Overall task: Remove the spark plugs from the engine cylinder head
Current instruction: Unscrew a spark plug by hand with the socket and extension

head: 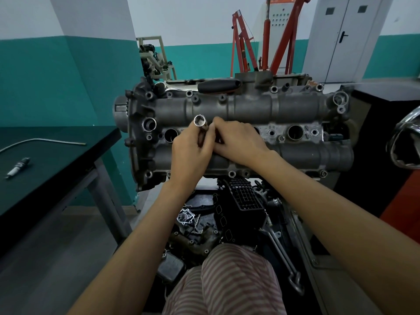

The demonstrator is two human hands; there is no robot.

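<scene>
Left hand [189,153] curls round a tubular spark plug socket [200,123] over the cylinder head [250,110]; right hand [238,142] pinches beside it. Two open plug wells visible. One spark plug [17,167] on the left bench [56,160].

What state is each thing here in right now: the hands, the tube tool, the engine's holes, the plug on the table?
Left hand: grips the socket tube.
Right hand: pinches the tube's side.
Socket tube: upright, open end up.
Plug wells: two visible, uncovered.
Spark plug: out, lying on the table.
</scene>
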